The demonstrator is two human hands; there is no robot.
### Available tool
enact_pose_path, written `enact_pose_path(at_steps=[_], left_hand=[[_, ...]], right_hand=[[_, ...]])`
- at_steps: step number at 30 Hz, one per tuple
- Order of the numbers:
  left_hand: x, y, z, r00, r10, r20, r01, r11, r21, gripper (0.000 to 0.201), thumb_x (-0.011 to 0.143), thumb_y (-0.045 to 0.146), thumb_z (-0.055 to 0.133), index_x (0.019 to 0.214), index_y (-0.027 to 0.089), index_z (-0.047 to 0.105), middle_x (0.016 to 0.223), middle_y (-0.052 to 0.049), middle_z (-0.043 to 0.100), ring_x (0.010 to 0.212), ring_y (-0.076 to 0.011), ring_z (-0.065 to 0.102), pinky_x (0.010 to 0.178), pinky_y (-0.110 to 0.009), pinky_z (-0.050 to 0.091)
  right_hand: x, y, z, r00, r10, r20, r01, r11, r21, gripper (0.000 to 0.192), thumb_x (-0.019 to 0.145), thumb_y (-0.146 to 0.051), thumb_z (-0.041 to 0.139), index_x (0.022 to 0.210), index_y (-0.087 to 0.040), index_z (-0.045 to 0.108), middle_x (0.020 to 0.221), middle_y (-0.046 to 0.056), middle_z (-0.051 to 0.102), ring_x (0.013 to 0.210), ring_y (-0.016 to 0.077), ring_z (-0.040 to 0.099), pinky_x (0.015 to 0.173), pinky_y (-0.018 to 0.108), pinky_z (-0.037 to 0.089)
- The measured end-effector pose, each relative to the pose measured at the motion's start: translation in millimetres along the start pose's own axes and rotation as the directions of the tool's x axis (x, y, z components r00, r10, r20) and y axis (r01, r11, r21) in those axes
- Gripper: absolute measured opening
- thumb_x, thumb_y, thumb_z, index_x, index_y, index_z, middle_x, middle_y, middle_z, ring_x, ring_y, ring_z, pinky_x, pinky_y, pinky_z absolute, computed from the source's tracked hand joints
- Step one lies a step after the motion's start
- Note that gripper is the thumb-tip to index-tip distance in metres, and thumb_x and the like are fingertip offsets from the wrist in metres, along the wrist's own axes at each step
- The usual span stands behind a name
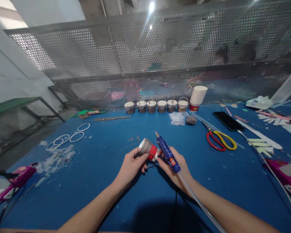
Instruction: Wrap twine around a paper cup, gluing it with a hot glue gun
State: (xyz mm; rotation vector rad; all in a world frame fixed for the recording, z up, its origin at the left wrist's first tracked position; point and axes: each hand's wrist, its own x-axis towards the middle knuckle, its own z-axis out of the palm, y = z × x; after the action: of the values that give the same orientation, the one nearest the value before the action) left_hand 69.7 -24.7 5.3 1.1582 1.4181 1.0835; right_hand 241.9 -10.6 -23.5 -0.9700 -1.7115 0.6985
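My left hand (132, 165) grips a paper cup (153, 152) lying on its side, tilted, above the table. Grey-brown yarn (146, 147) is wound around part of the cup; a red band and some white show beside it. A blue hot glue gun (165, 147) rests in my right hand (178, 163), its tip pointing up and away from me. A clear glue stick (199, 200) runs out of the gun's rear end. The right thumb and fingertips are close to the cup's end, near a dark strand; whether they pinch it I cannot tell.
Several yarn-wrapped cups (162, 106) and a stack of paper cups (198, 97) line the back edge before a perforated metal screen (106, 61). Scissors (219, 140), a phone (228, 120) and a yarn ball (191, 120) lie right. White rings (77, 136) and scraps (58, 158) are left.
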Motion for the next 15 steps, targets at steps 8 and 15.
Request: enact_pose_path(at_steps=[8,15], left_hand=[[-2.3,-2.4,9.8,0.999,-0.031,0.016,0.032,0.999,-0.006,0.026,0.073,0.040,0.066,0.074,0.016,0.056,0.043,0.003,0.057,0.037,-0.0085,0.050,0.041,-0.019,0.041],[-4.2,-0.7,10.1,0.998,-0.057,0.028,0.056,0.998,0.015,0.024,0.072,0.037,0.066,0.074,0.015,0.058,0.042,0.004,0.054,0.034,-0.0074,0.047,0.037,-0.017,0.037]], right_hand=[[-3.4,9.3,7.2,1.000,-0.012,0.011,0.012,0.999,-0.031,0.009,0.085,-0.026,0.059,0.086,-0.021,0.052,0.079,0.003,0.061,0.067,0.0162,0.058,0.064,0.027,0.047],[-2.8,14.7,8.5,0.998,-0.044,0.040,0.048,0.994,-0.099,0.009,0.086,-0.027,0.058,0.084,-0.022,0.051,0.073,0.001,0.061,0.064,0.0156,0.057,0.062,0.026,0.045]])
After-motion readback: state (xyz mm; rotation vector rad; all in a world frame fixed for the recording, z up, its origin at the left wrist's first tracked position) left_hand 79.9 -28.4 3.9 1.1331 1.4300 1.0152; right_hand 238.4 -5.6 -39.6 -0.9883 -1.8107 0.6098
